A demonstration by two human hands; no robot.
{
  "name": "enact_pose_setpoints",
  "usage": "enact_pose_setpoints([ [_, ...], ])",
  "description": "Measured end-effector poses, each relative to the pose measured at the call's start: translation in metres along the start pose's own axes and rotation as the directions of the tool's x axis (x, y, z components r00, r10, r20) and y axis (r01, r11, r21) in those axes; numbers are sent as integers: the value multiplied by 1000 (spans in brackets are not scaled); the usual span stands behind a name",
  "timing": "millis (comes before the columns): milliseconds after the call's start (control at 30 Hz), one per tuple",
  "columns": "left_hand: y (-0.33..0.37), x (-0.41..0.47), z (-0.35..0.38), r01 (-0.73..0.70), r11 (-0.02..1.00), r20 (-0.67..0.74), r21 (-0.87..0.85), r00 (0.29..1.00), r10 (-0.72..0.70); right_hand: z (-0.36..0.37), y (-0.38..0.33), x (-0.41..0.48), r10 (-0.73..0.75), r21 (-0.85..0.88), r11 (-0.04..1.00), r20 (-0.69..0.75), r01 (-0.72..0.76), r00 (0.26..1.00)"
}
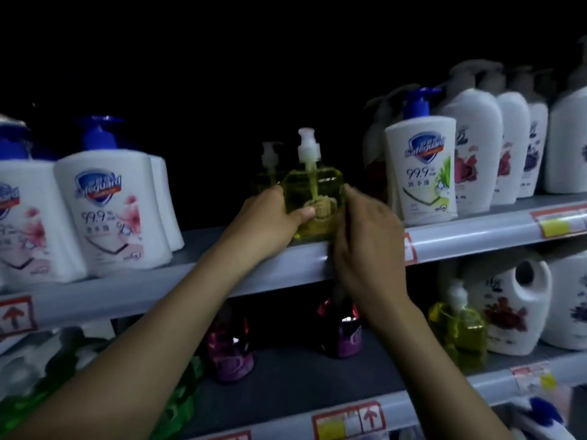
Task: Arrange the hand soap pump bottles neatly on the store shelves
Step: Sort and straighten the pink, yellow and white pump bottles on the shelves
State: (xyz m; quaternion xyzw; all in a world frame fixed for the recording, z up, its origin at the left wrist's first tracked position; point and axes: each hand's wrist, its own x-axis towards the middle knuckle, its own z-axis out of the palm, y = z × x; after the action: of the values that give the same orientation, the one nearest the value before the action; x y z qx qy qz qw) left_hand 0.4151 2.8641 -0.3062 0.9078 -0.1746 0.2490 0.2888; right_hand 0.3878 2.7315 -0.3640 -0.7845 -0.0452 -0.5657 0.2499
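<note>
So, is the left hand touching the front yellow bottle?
Touching. Head view: the left hand grips the front yellow bottle, thumb across its face.

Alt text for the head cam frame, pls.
The left hand and right hand hold a yellow pump bottle at the front edge of a dim store shelf; white blue-pump soap bottles stand either side.

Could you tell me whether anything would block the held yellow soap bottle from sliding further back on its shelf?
Yes. A second yellow pump bottle stands directly behind it, slightly left. The left hand and right hand grip the front bottle at the shelf edge.
</note>
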Motion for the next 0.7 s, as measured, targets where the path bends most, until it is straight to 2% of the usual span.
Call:
enact_pose_setpoints([
  [33,1,-11,-3,-51,999,-87,-3,995,51,-7,-1,-9,23,106,994,-65,-16,998],
  [67,0,-27,-7,-145,989,-232,-5,963,140,-14,-2,-22,52,189,982,-144,-24,988],
  [100,-2,-46,-11,-265,964,-385,12,889,249,-22,-1,-39,73,241,970,-201,-23,977],
  [133,-8,-70,-11,-364,930,-481,51,807,342,-29,-1,-58,89,279,960,-215,-26,973],
  [167,-18,-96,-7,-418,904,-495,92,768,406,-33,-1,-76,119,323,945,-186,-54,975],
  [200,-33,-122,4,-442,890,-443,111,780,443,-34,-1,-91,171,372,921,-123,-114,978],
  [233,-50,-147,18,-433,896,-346,103,828,440,-32,-2,-101,223,416,890,-36,-188,974],
  [267,-70,-168,34,-374,925,-232,70,895,380,-28,-3,-108,257,428,867,56,-256,965],
  [333,-103,-197,62,-124,992,-16,35,992,125,-15,1,-118,254,312,899,202,-308,946],
  [400,-121,-204,78,105,994,80,41,991,-108,-6,16,-125,249,155,938,319,-310,914],
  [433,-124,-200,81,171,984,90,45,981,-175,-2,25,-126,249,86,948,390,-305,886],
  [600,-126,-156,86,252,957,86,145,960,-266,18,76,-105,260,-206,965,701,-161,664],
  [700,-134,-136,81,244,921,119,304,949,-291,30,100,-97,275,-243,961,821,-130,500],
])
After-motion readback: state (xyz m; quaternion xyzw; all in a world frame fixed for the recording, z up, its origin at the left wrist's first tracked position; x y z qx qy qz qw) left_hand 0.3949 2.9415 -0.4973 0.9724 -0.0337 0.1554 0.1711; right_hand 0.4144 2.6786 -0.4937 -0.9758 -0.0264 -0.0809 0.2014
